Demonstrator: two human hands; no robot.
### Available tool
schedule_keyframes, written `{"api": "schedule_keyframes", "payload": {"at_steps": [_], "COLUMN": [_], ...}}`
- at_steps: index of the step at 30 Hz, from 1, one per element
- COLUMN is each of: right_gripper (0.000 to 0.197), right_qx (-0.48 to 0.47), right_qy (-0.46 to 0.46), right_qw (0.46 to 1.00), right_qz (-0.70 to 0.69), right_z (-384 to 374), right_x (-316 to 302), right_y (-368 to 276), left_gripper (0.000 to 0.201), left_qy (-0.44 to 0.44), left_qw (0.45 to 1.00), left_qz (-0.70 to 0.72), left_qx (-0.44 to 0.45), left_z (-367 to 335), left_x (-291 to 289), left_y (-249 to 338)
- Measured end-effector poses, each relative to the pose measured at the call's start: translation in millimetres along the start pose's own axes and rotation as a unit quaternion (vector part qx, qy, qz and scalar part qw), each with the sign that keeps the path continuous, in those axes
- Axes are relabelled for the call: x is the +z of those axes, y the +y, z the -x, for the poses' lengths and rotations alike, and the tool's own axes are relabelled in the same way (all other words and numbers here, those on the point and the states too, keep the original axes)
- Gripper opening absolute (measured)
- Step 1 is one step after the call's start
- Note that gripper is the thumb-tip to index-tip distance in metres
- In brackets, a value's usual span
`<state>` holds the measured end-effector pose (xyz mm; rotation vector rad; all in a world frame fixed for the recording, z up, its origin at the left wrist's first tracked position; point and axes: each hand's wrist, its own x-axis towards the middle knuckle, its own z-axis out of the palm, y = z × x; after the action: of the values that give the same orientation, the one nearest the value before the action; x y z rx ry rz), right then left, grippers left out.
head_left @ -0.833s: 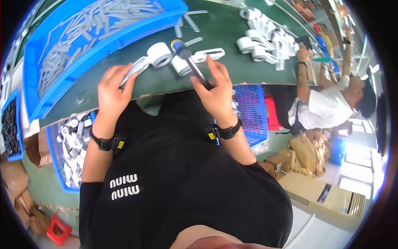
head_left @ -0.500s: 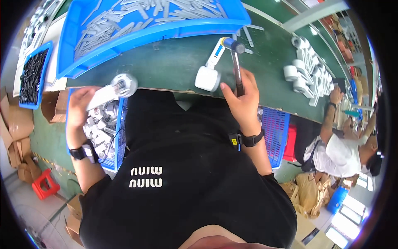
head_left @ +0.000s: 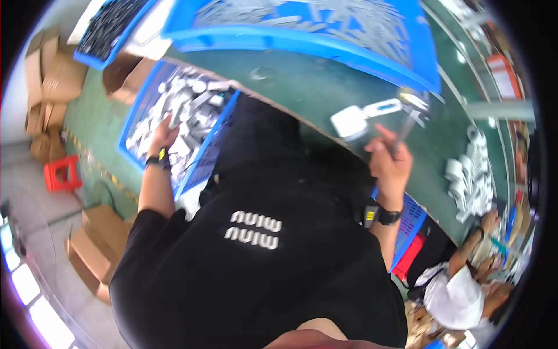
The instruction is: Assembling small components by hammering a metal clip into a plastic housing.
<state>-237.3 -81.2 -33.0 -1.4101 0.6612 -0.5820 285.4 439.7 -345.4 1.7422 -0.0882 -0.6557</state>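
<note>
My left hand point(head_left: 165, 137) reaches down into a blue crate point(head_left: 131, 124) heaped with white plastic parts point(head_left: 189, 116). Its blurred fingertips are among the parts, so I cannot tell whether they grip one. My right hand point(head_left: 392, 160) is closed around the handle of a hammer point(head_left: 414, 100), its head raised over the table and smeared by motion. Just left of the hammer, a white part with a round cup-like end point(head_left: 350, 122) and a flat arm lies on the green tabletop point(head_left: 279, 72).
A large blue tray point(head_left: 302, 49) of grey strips spans the table's far side. At far left stands a small blue tray point(head_left: 93, 60) of black pieces. White parts point(head_left: 471, 174) are piled at right, near a co-worker point(head_left: 456, 296). Cartons point(head_left: 96, 238) and a red stool point(head_left: 61, 173) occupy the floor.
My left hand has moved from the table edge down into the crate; the white part it held is no longer distinguishable. The view has swung left. My right hand still holds the hammer.
</note>
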Motion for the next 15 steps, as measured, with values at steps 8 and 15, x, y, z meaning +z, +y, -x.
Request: {"api": "schedule_keyframes", "payload": {"at_steps": [8, 15], "right_gripper": [0.034, 0.032], "right_qx": [0.002, -0.027], "right_qy": [0.064, 0.066], "right_qw": [0.995, 0.997], "right_qz": [-0.079, -0.009], "right_z": [0, 4], "right_x": [0, 8], "right_y": [4, 12], "left_gripper": [0.031, 0.035], "left_qy": [0.05, 0.041], "left_qw": [0.916, 0.938], "left_qz": [0.249, 0.199], "left_qx": [-0.31, -0.282], "left_z": [-32, -73], "left_x": [140, 183], "left_y": [-1, -9]}}
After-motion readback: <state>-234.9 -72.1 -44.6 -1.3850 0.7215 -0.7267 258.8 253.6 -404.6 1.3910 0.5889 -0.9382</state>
